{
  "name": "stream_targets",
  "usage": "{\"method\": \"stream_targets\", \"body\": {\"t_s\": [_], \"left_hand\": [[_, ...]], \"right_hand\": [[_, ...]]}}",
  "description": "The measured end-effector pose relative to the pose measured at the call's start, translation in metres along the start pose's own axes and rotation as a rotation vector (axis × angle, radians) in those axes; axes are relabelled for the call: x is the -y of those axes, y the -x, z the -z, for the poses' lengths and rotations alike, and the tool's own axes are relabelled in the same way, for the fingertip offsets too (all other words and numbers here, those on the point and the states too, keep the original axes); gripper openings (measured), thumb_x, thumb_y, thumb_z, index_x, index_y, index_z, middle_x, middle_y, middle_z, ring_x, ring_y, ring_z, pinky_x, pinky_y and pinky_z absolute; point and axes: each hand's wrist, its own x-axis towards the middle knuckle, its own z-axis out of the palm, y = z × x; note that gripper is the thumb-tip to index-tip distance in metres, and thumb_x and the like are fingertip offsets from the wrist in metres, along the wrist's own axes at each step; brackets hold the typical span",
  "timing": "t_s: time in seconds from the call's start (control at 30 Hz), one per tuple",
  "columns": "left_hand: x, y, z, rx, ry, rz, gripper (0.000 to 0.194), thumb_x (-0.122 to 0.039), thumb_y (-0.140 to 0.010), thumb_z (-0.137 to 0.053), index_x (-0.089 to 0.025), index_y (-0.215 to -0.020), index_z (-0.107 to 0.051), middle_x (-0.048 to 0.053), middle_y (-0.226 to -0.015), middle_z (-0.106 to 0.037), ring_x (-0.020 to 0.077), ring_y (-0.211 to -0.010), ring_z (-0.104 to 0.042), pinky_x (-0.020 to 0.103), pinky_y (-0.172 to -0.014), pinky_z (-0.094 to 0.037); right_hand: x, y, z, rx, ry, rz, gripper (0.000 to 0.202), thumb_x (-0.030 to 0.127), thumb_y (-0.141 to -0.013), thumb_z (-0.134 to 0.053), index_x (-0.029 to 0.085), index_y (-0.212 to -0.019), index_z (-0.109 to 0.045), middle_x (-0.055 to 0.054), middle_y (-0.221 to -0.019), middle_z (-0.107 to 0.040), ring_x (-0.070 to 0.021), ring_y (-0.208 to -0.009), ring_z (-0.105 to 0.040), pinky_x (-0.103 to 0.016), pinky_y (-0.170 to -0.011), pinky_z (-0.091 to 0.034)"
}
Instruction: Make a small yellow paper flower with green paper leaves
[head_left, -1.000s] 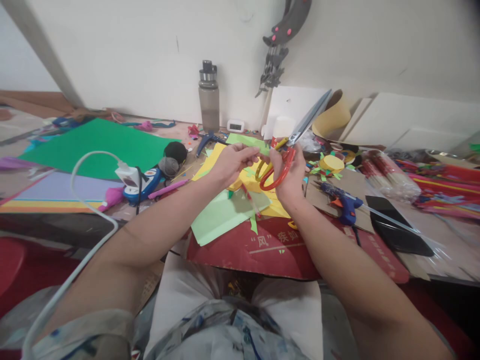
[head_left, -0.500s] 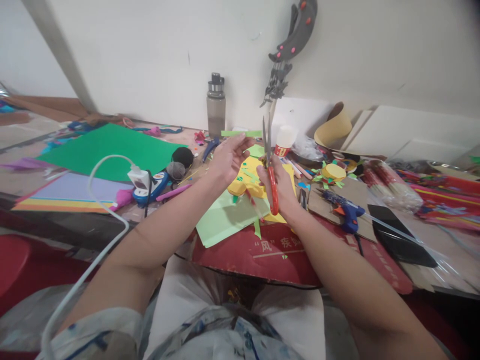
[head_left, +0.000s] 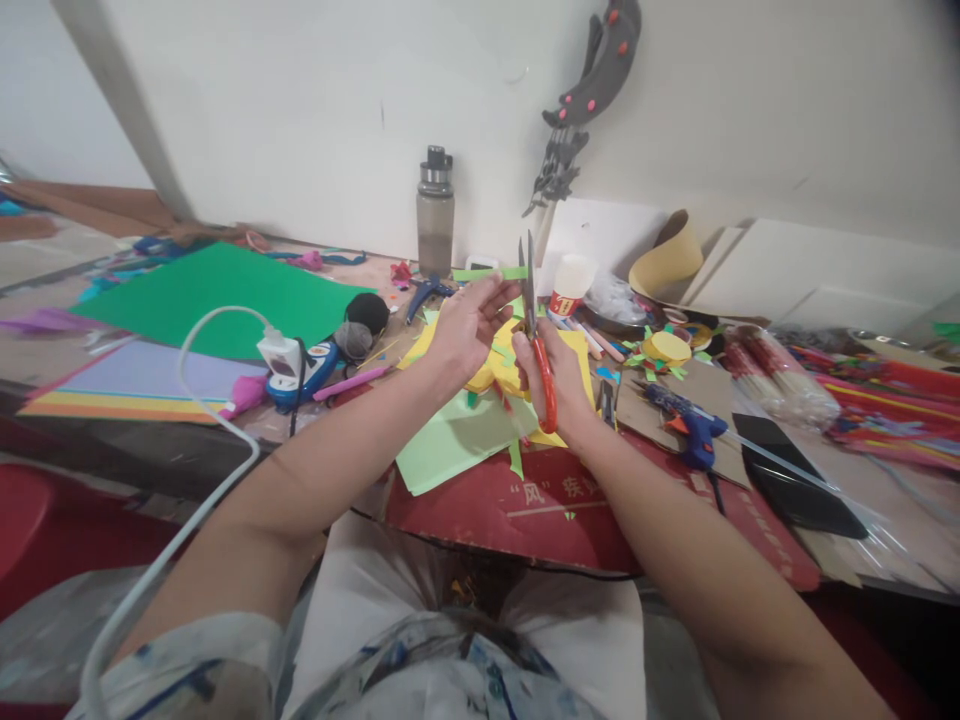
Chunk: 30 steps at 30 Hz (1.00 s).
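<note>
My left hand (head_left: 474, 325) pinches a narrow strip of light green paper (head_left: 471, 274) that runs sideways above the fingers. In my right hand (head_left: 564, 385) are scissors (head_left: 548, 390) with orange-red handles, their blades pointing up and slightly parted. The strip's right end lies at the blades; whether it sits between them is hard to tell. Below the hands is a yellow paper piece (head_left: 504, 372) with green bits on it, partly hidden by my hands. Under it are a pale green sheet (head_left: 450, 450) and a red cardboard board (head_left: 480, 515).
To the right lie a blue glue gun (head_left: 699, 440), a black phone-like slab (head_left: 802, 480) and a yellow paper disc (head_left: 667, 347). A bottle (head_left: 436, 220) and a paper cup (head_left: 570, 285) stand behind. On the left are a green sheet (head_left: 225, 300) and a power strip (head_left: 307, 375) with a white cable.
The green strip and the scissors have come together, with the strip's right end now at the blades. The blades have closed a little, and the view has shifted slightly.
</note>
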Motion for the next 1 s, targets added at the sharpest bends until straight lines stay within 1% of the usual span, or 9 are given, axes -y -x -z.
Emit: {"method": "stream_targets", "body": {"t_s": [0.07, 0.23, 0.33, 0.43, 0.57, 0.67, 0.73, 0.9, 1.0], "left_hand": [[0.000, 0.001, -0.001, -0.009, 0.001, 0.003, 0.013, -0.019, -0.088, -0.070, -0.015, -0.100, -0.071, 0.006, -0.099, -0.078, 0.0162, -0.101, -0.075, 0.026, -0.089, -0.055], [-0.001, 0.001, -0.001, 0.011, -0.077, -0.034, 0.004, -0.018, -0.087, -0.070, -0.014, -0.090, -0.070, 0.005, -0.093, -0.078, 0.0149, -0.099, -0.075, 0.024, -0.087, -0.054], [-0.004, -0.001, 0.000, 0.021, -0.113, -0.048, 0.004, -0.018, -0.086, -0.071, -0.014, -0.086, -0.069, 0.004, -0.087, -0.077, 0.0114, -0.086, -0.075, 0.021, -0.078, -0.053], [-0.014, -0.007, 0.003, 0.074, -0.201, -0.053, 0.007, -0.016, -0.086, -0.070, -0.013, -0.081, -0.067, 0.003, -0.077, -0.075, 0.0075, -0.069, -0.070, 0.017, -0.066, -0.049], [-0.035, -0.016, 0.008, 0.146, -0.382, 0.043, 0.006, -0.013, -0.083, -0.070, -0.012, -0.078, -0.068, 0.004, -0.071, -0.073, 0.0081, -0.064, -0.068, 0.018, -0.063, -0.049], [-0.050, -0.022, 0.013, 0.159, -0.471, 0.058, 0.007, -0.013, -0.080, -0.073, -0.012, -0.076, -0.067, 0.004, -0.067, -0.071, 0.0081, -0.062, -0.067, 0.019, -0.062, -0.049], [-0.057, -0.024, 0.016, 0.169, -0.552, 0.091, 0.008, -0.012, -0.077, -0.074, -0.011, -0.073, -0.067, 0.004, -0.063, -0.069, 0.0078, -0.057, -0.064, 0.018, -0.058, -0.047], [-0.067, -0.025, 0.021, 0.201, -0.657, 0.119, 0.009, -0.011, -0.074, -0.073, -0.012, -0.068, -0.066, 0.003, -0.057, -0.066, 0.0075, -0.053, -0.060, 0.019, -0.055, -0.047], [-0.070, -0.028, 0.024, 0.195, -0.689, 0.118, 0.009, -0.009, -0.072, -0.073, -0.013, -0.067, -0.066, 0.003, -0.057, -0.065, 0.0078, -0.053, -0.060, 0.020, -0.056, -0.048]], "right_hand": [[0.000, 0.001, 0.000, -0.002, 0.002, -0.006, 0.041, 0.066, -0.093, -0.051, 0.025, -0.092, -0.049, 0.005, -0.060, -0.047, -0.0131, -0.054, -0.046, -0.026, -0.052, -0.037], [0.002, 0.003, 0.000, 0.001, -0.023, -0.035, 0.042, 0.066, -0.092, -0.052, 0.025, -0.090, -0.048, 0.004, -0.062, -0.049, -0.0117, -0.052, -0.047, -0.024, -0.048, -0.036], [0.003, 0.003, 0.001, 0.011, -0.052, -0.070, 0.045, 0.070, -0.090, -0.054, 0.025, -0.089, -0.048, 0.004, -0.062, -0.051, -0.0113, -0.051, -0.050, -0.023, -0.046, -0.037], [0.005, 0.001, 0.005, 0.034, -0.091, -0.073, 0.047, 0.071, -0.089, -0.054, 0.025, -0.089, -0.048, 0.005, -0.063, -0.048, -0.0106, -0.049, -0.048, -0.022, -0.045, -0.037], [0.011, -0.006, 0.017, 0.152, -0.138, -0.078, 0.049, 0.073, -0.087, -0.056, 0.025, -0.090, -0.047, 0.006, -0.064, -0.045, -0.0098, -0.047, -0.042, -0.024, -0.043, -0.036], [0.016, -0.009, 0.028, 0.230, -0.099, -0.074, 0.051, 0.075, -0.088, -0.054, 0.024, -0.089, -0.047, 0.004, -0.065, -0.048, -0.0105, -0.050, -0.046, -0.025, -0.046, -0.040], [0.018, -0.010, 0.033, 0.288, -0.038, -0.064, 0.053, 0.077, -0.089, -0.050, 0.024, -0.089, -0.047, 0.003, -0.066, -0.049, -0.0106, -0.050, -0.047, -0.025, -0.048, -0.041], [0.017, -0.011, 0.038, 0.425, 0.114, -0.051, 0.055, 0.078, -0.091, -0.044, 0.024, -0.084, -0.042, 0.002, -0.069, -0.050, -0.0110, -0.052, -0.047, -0.027, -0.051, -0.041], [0.014, -0.011, 0.038, 0.451, 0.129, -0.008, 0.052, 0.075, -0.093, -0.044, 0.024, -0.081, -0.040, 0.002, -0.068, -0.050, -0.0121, -0.055, -0.047, -0.028, -0.053, -0.040]]}}
